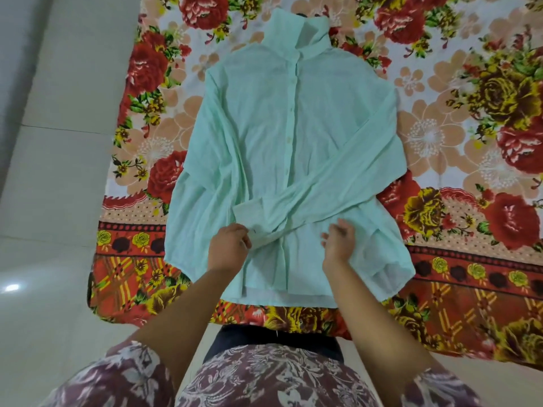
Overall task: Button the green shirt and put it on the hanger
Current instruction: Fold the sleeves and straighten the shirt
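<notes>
The pale green shirt (pixel 264 136) lies flat, front up, on a floral bedsheet, collar at the far end. Its button placket runs down the middle and looks fastened along the upper part. The right sleeve (pixel 338 174) is folded diagonally across the front, its cuff near the lower middle. My left hand (pixel 230 248) pinches the fabric at that cuff, by the placket. My right hand (pixel 338 242) hovers over the lower front with fingers spread, holding nothing. A small dark shape (pixel 301 15) peeks out behind the collar; I cannot tell whether it is the hanger.
The red, orange and yellow floral sheet (pixel 455 127) covers the bed, whose near edge runs just in front of my body. White tiled floor (pixel 53 171) lies to the left. The shirt's left sleeve (pixel 194 183) lies along the shirt's left side.
</notes>
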